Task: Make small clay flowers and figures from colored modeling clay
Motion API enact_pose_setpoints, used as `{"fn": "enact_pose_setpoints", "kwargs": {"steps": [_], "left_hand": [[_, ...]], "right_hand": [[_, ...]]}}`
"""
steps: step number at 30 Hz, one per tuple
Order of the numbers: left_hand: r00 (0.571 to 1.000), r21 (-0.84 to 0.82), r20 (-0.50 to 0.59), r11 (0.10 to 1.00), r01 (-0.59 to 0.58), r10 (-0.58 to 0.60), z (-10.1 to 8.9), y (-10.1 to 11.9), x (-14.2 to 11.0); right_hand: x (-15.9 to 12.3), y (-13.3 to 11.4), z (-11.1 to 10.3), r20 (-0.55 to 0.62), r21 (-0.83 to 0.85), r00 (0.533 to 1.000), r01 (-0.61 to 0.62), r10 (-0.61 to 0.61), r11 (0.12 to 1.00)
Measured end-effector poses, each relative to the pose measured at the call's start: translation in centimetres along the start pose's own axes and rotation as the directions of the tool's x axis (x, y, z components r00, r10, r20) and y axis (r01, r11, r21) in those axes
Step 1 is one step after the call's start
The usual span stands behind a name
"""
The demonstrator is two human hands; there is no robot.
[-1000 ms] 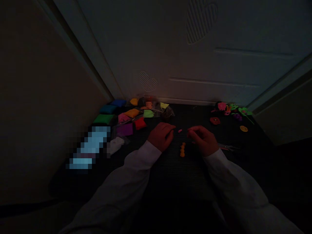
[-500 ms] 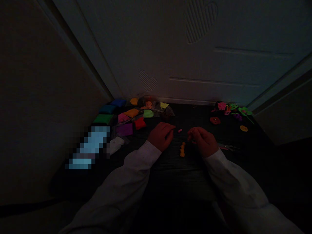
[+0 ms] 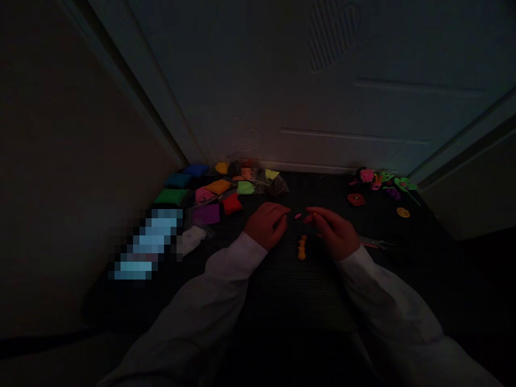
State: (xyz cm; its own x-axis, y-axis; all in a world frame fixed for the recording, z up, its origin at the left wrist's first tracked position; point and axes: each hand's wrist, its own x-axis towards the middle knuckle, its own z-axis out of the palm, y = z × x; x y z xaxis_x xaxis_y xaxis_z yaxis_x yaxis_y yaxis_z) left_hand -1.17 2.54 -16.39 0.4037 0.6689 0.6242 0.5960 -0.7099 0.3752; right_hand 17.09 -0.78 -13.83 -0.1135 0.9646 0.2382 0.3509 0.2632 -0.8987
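A small pink piece of clay (image 3: 297, 216) lies on the dark table between my two hands. My left hand (image 3: 266, 226) rests just left of it, index finger stretched out and thumb apart, with nothing visible in it. To the right, my right hand (image 3: 335, 232) has its thumb and fingertips drawn together. Whatever they may hold is too small and dark to make out. Nearer to me stands out a short row of joined orange clay balls (image 3: 302, 248), touched by neither hand.
Bags of coloured clay, including a red one (image 3: 233, 204) and a purple one (image 3: 206, 214), fill the left back. A blurred bright screen (image 3: 151, 242) is at left. Scissors (image 3: 374, 243) lie right, below clay flowers (image 3: 366, 176) and a yellow disc (image 3: 403, 213). A panelled white surface (image 3: 258, 97) rises behind.
My right hand has shifted slightly left and turned, with its index finger straighter and reaching towards the pink piece. My left hand and the orange row have stayed put.
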Motion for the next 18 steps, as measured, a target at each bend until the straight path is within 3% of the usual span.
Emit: {"fn": "enact_pose_setpoints", "kwargs": {"steps": [10, 18], "left_hand": [[1.0, -0.006, 0.006, 1.0, -0.001, 0.001, -0.01, -0.04, 0.01], [1.0, 0.009, 0.018, 1.0, 0.007, -0.008, -0.12, 0.04, 0.04]], "right_hand": [[0.19, 0.82, 0.29, -0.123, 0.022, 0.992, -0.006, 0.008, 1.0], [0.11, 0.14, -0.17, -0.071, -0.11, 0.996, 0.037, -0.045, 0.993]]}}
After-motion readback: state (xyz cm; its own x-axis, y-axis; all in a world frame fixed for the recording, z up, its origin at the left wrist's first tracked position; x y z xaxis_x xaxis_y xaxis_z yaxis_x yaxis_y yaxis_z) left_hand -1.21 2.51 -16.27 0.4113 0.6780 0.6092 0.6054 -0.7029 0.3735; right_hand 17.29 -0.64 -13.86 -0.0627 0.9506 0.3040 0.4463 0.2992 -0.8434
